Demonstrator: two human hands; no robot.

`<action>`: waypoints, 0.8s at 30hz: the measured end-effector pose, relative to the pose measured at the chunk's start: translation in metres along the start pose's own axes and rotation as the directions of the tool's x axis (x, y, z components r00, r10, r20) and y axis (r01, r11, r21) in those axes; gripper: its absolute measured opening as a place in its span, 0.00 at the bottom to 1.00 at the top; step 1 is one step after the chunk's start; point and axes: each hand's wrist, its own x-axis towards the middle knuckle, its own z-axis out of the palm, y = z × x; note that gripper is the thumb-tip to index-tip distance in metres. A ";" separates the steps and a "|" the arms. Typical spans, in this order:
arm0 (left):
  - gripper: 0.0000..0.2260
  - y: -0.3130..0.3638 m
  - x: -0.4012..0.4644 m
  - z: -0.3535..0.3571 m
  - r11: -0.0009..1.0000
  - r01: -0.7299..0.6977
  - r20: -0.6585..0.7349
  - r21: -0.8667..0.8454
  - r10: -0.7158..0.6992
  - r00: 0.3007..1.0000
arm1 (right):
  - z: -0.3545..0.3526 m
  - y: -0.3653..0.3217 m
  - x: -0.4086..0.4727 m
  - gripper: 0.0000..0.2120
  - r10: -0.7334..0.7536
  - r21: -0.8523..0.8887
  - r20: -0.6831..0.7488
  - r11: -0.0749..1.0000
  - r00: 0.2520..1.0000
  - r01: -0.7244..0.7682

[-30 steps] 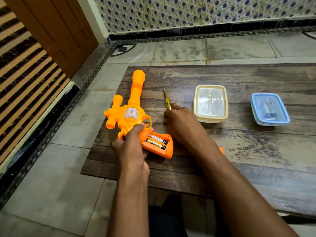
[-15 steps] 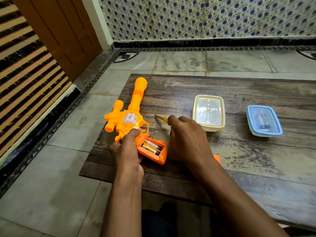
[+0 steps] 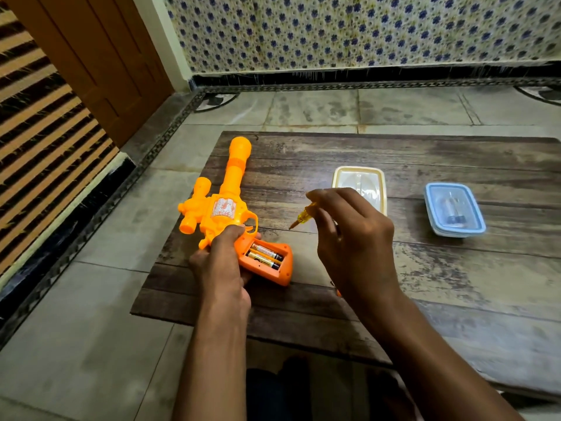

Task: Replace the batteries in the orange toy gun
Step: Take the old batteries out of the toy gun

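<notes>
Now right hand [image 3: 355, 238] lifted off table, pinching screwdriver [image 3: 303, 215]; left hand [image 3: 223, 262] still clamped on toy gun [image 3: 224, 208].

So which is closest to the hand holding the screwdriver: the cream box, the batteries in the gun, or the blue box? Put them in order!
From the right hand, which holds the screwdriver:
1. Cream box: just behind the hand, partly hidden by it.
2. Batteries: in the open toy gun grip, to its left.
3. Blue box: farther off to its right on the table.
</notes>
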 end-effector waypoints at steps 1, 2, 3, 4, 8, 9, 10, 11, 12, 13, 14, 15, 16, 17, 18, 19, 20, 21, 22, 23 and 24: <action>0.24 0.000 0.000 0.000 1.000 0.001 -0.004 0.003 -0.001 1.000 | 0.000 0.001 0.000 0.09 -0.001 0.002 0.005 1.000 1.000 0.001; 0.23 0.000 -0.001 0.000 1.000 0.002 -0.007 0.002 -0.002 1.000 | 0.000 0.002 0.000 0.09 -0.005 -0.002 0.010 1.000 1.000 0.005; 0.23 0.000 -0.001 0.000 1.000 0.002 -0.006 0.001 -0.002 1.000 | 0.001 0.003 0.000 0.09 -0.008 -0.007 0.017 1.000 1.000 0.008; 0.21 0.000 0.000 -0.001 1.000 0.001 -0.003 0.003 -0.001 1.000 | 0.002 0.003 0.001 0.09 -0.015 -0.011 0.030 1.000 0.999 0.015; 0.24 0.000 0.002 -0.002 1.000 0.015 -0.009 0.004 -0.015 1.000 | 0.008 0.006 -0.001 0.11 -0.059 -0.036 0.096 0.997 0.994 0.062; 0.25 0.000 0.002 -0.002 1.000 0.017 -0.011 0.005 -0.017 1.000 | 0.010 0.007 -0.002 0.11 -0.069 -0.049 0.109 0.996 0.992 0.074; 0.25 0.000 0.003 -0.002 1.000 0.016 -0.013 0.005 -0.016 1.000 | 0.012 0.007 -0.002 0.11 -0.077 -0.061 0.119 0.995 0.990 0.085; 0.26 0.000 0.002 -0.001 1.000 0.014 -0.014 0.004 -0.014 1.000 | 0.014 0.008 -0.003 0.11 -0.085 -0.068 0.125 0.993 0.989 0.094; 0.26 0.000 0.002 -0.001 1.000 0.013 -0.015 0.004 -0.013 1.000 | 0.016 0.009 -0.003 0.11 -0.091 -0.068 0.131 0.993 0.987 0.101; 0.26 -0.001 0.002 -0.001 1.000 0.014 -0.017 0.003 -0.014 1.000 | 0.018 0.009 -0.003 0.12 -0.094 -0.059 0.141 0.993 0.986 0.103; 0.26 -0.001 0.002 -0.001 1.000 0.016 -0.018 0.001 -0.016 1.000 | 0.020 0.009 -0.004 0.13 -0.092 -0.044 0.155 0.994 0.984 0.100; 0.26 -0.001 0.002 -0.001 1.000 0.017 -0.018 0.000 -0.017 1.000 | 0.022 0.009 -0.004 0.15 -0.089 -0.032 0.170 0.995 0.981 0.096; 0.25 -0.001 0.002 -0.002 1.000 0.016 -0.016 0.001 -0.016 1.000 | 0.023 0.009 -0.004 0.17 -0.082 -0.032 0.184 0.995 0.979 0.090; 0.25 -0.001 0.003 -0.002 1.000 0.014 -0.013 0.005 -0.014 1.000 | 0.025 0.008 -0.005 0.19 -0.075 -0.041 0.197 0.996 0.978 0.085; 0.25 -0.002 0.003 -0.002 1.000 0.015 -0.007 0.009 -0.015 1.000 | 0.026 0.008 -0.005 0.21 -0.066 -0.051 0.206 0.996 0.976 0.079; 0.24 -0.002 0.004 -0.003 1.000 0.013 -0.003 0.012 -0.013 1.000 | 0.027 0.008 -0.005 0.24 -0.052 -0.055 0.217 0.996 0.975 0.065; 0.23 -0.002 0.003 -0.002 1.000 0.010 0.000 0.015 -0.010 1.000 | 0.028 0.009 -0.005 0.26 -0.030 -0.047 0.232 0.998 0.972 0.042; 0.22 -0.002 0.003 -0.002 1.000 0.007 0.000 0.018 -0.007 1.000 | 0.029 0.010 -0.005 0.29 -0.006 -0.026 0.245 1.000 0.970 0.012; 0.22 -0.002 0.002 -0.002 1.000 0.006 -0.002 0.023 -0.006 1.000 | 0.030 0.010 -0.005 0.30 0.017 0.002 0.249 1.000 0.968 -0.018; 0.21 -0.001 0.002 -0.002 1.000 0.005 -0.003 0.029 -0.004 1.000 | 0.030 0.010 -0.005 0.31 0.032 0.032 0.237 0.999 0.971 -0.041; 0.21 -0.001 0.001 -0.001 1.000 0.003 -0.004 0.031 -0.003 1.000 | 0.029 0.009 -0.004 0.31 0.039 0.056 0.203 0.997 0.978 -0.051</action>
